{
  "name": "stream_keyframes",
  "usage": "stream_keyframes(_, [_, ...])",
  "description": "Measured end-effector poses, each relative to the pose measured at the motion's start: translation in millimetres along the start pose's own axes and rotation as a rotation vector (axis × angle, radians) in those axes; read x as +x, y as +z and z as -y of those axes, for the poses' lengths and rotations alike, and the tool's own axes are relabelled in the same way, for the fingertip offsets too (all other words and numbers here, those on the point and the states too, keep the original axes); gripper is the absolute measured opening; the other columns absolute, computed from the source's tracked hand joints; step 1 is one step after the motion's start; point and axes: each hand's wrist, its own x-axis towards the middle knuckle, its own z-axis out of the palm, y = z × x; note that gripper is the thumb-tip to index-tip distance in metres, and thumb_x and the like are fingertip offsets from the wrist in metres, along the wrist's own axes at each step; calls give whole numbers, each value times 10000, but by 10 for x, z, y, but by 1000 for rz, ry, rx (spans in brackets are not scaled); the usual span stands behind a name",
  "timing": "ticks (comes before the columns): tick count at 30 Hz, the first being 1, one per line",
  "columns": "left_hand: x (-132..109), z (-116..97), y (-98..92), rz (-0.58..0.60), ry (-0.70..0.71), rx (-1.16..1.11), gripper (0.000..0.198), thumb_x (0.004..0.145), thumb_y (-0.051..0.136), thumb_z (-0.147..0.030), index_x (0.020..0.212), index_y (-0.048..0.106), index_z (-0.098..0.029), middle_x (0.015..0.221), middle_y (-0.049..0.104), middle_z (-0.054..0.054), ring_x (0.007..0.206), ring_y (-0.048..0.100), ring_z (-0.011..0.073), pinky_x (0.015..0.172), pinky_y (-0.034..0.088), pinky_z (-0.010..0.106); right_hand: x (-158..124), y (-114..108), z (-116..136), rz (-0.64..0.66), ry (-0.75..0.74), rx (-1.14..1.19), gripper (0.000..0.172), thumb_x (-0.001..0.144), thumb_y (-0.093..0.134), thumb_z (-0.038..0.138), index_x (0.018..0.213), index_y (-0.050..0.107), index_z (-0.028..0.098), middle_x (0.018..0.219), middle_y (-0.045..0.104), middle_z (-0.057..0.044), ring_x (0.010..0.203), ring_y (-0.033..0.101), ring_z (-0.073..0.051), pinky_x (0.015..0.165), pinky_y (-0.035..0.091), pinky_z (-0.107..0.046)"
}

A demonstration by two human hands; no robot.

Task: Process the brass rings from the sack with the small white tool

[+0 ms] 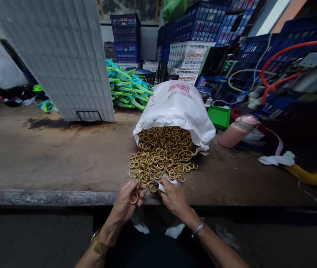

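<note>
L hand (126, 203) at table (49, 160) edge, just in front of white sack (175, 108) mouth – fingers curled shut on one brass ring (134, 199). R hand (173, 199) beside it, nearly touching, thumb + forefinger pinched on small dark-and-white piece (160, 187); can't tell what it is. Ring pile (158, 160) spills out of sack mouth toward both hands, nearest rings touching fingertips. Sack lies on its side, open end facing the person. Green box (219, 116) and pink bottle (238, 131) just right of sack. Green-blue bundles (127, 87) left-behind sack – white panel (63, 56) further left. Blue crates (126, 37) stacked well behind sack.
</note>
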Motion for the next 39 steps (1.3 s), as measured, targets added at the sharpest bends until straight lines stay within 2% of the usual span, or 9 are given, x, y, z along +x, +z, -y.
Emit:
stream_keyframes(9, [-18, -26, -75, -4, -127, -199, 176, 685, 634, -276, 793, 565, -155, 665, 564, -5, 527, 508, 80, 409, 340, 154, 41, 49, 186, 8, 54, -25, 169, 768, 411, 116, 878, 499, 209, 874, 593, -25, 749, 526, -142, 595, 263, -245])
stream_keyframes(14, [-15, 140, -55, 21, -153, -139, 222, 678, 648, -319, 644, 532, -133, 672, 551, 6, 553, 506, 82, 385, 324, 142, 109, 52, 114, -33, 90, 148, 95, 727, 427, 135, 735, 502, 193, 691, 550, 2, 611, 462, -118, 554, 260, -235])
stream_keyframes(18, [20, 249, 31, -8, -24, 129, 230, 671, 648, -338, 745, 535, -152, 599, 520, -23, 477, 471, 79, 338, 328, 142, 200, 55, 48, -48, 200, 511, 117, 691, 465, 230, 586, 431, 189, 552, 436, 44, 537, 384, -92, 514, 280, -208])
stream_keyframes(22, [46, 299, 84, -66, 161, 484, 255, 715, 595, -319, 917, 566, -165, 564, 524, -41, 424, 466, 79, 355, 359, 160, 186, -17, 106, 57, 327, 950, 90, 654, 497, 268, 672, 448, 195, 491, 366, 91, 421, 300, -55, 425, 261, -183])
stream_keyframes(25, [50, 318, 84, -22, 308, 635, 227, 753, 549, -263, 953, 610, -173, 776, 632, 26, 661, 586, 132, 593, 470, 216, 132, -82, 174, 217, 422, 1171, 146, 655, 505, 290, 757, 440, 208, 462, 339, 120, 341, 195, -33, 344, 153, -173])
stream_keyframes(27, [54, 326, 77, 33, 340, 659, 204, 766, 534, -250, 927, 632, -171, 902, 646, 55, 816, 592, 173, 739, 460, 259, 107, -106, 201, 286, 446, 1246, 167, 657, 514, 305, 768, 438, 207, 479, 380, 116, 323, 176, -22, 328, 111, -168])
stream_keyframes(31, [70, 334, 75, 68, 271, 605, 175, 777, 523, -286, 814, 634, -155, 785, 640, 44, 738, 578, 163, 689, 451, 253, 98, -104, 213, 266, 438, 1233, 193, 686, 507, 372, 737, 461, 192, 506, 423, 97, 314, 191, -12, 322, 119, -166])
stream_keyframes(34, [78, 318, 105, 33, 231, 541, 162, 757, 552, -295, 748, 612, -145, 692, 599, 12, 650, 531, 122, 614, 418, 211, 113, -86, 209, 167, 330, 1108, 248, 704, 504, 413, 640, 454, 179, 509, 405, 80, 375, 268, -27, 366, 216, -172])
stream_keyframes(39, [64, 238, 204, 10, 93, 426, 231, 699, 599, -364, 664, 546, -142, 540, 478, -48, 434, 352, 46, 420, 261, 169, 139, -70, 199, 87, 232, 924, 248, 713, 505, 380, 594, 460, 168, 539, 402, 57, 505, 348, -64, 474, 300, -188])
